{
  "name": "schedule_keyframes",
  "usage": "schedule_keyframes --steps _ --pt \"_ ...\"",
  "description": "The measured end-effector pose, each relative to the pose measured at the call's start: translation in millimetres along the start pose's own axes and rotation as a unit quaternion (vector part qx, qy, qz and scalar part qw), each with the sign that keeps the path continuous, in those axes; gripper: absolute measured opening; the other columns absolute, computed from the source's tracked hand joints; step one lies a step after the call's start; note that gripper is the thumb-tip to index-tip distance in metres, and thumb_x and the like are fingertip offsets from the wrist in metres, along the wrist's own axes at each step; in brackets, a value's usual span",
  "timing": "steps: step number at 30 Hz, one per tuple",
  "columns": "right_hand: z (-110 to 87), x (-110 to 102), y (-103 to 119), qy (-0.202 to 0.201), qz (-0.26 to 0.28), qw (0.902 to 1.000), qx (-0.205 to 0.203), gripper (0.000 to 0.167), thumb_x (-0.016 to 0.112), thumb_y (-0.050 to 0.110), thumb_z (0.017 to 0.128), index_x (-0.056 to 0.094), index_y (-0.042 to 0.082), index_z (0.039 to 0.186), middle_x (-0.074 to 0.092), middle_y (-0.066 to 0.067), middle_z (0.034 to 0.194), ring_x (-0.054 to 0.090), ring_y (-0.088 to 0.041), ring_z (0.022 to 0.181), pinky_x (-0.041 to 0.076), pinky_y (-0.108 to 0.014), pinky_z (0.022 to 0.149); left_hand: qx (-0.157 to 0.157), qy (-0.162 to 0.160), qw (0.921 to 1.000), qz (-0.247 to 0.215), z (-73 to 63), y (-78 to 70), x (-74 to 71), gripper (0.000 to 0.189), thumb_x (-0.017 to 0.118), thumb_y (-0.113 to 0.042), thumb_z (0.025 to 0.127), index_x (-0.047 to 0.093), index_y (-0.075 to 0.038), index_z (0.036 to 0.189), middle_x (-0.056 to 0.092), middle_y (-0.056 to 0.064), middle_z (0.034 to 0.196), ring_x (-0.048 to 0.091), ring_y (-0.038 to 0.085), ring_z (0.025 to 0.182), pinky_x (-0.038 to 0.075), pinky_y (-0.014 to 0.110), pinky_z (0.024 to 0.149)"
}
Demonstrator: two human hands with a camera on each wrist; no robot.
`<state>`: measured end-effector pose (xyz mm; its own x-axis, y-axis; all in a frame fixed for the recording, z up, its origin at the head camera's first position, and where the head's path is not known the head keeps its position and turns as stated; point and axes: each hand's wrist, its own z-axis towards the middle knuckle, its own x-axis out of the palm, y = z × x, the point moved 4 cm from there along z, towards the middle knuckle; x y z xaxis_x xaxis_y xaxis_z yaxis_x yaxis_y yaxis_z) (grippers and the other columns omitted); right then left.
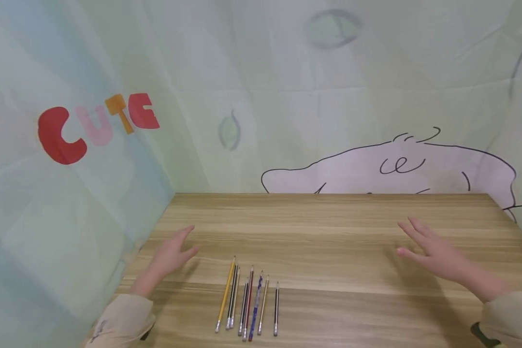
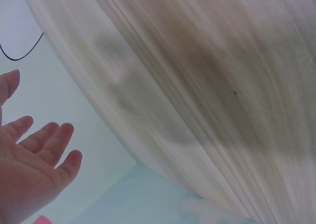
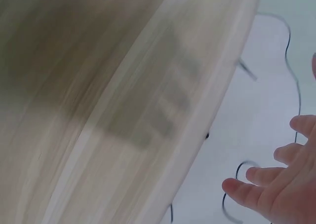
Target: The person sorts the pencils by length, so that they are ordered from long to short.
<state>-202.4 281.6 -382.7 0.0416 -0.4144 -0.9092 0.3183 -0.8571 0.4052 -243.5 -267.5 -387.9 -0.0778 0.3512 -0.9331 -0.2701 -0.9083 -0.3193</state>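
Several pencils lie side by side near the front of the wooden table, points away from me and eraser ends toward me. A yellow pencil is leftmost, a blue patterned pencil is further right, and a short dark pencil lies a little apart at the right end. My left hand is held over the table to the left of the pencils, fingers spread and holding nothing. Far to their right, my right hand hovers with fingers extended, also holding nothing. Both wrist views show loosely spread fingers, touching no pencil.
The wood-grain table ends at a back edge against a pale curtain with a line drawing. Coloured letters spell CUTE on the curtain at the left.
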Motion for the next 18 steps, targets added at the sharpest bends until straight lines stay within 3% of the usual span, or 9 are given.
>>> schedule_keyframes --steps 8,14,18 --pt "9.3 7 34 -0.036 0.052 0.9971 -0.041 0.063 0.06 0.029 0.082 0.034 -0.001 0.132 0.024 -0.031 0.138 0.029 -0.051 0.119 0.029 -0.062 0.09 -0.018 0.033 0.9973 -0.063 -0.5 -12.9 4.7 0.056 0.057 -0.018 0.084 0.034 0.003 0.131 0.054 0.025 0.114 0.058 0.035 0.093 0.049 0.044 0.075" --pt "11.9 13 52 -0.058 0.096 0.9923 -0.051 0.054 0.06 0.021 0.083 0.039 -0.002 0.128 0.039 -0.027 0.131 0.046 -0.045 0.108 0.047 -0.05 0.075 -0.017 0.044 0.9954 -0.083 -2.5 -19.0 11.0 0.051 0.059 -0.015 0.082 0.041 0.002 0.127 0.063 0.013 0.096 0.06 0.023 0.082 0.05 0.036 0.07" --pt "14.3 19 61 -0.065 0.125 0.9889 -0.046 0.05 0.061 0.015 0.082 0.043 -0.002 0.125 0.049 -0.023 0.123 0.054 -0.038 0.099 0.051 -0.038 0.069 -0.016 0.055 0.9949 -0.083 -5.1 -23.5 15.1 0.047 0.06 -0.014 0.081 0.045 0.001 0.123 0.063 0.005 0.086 0.059 0.016 0.075 0.049 0.031 0.067"
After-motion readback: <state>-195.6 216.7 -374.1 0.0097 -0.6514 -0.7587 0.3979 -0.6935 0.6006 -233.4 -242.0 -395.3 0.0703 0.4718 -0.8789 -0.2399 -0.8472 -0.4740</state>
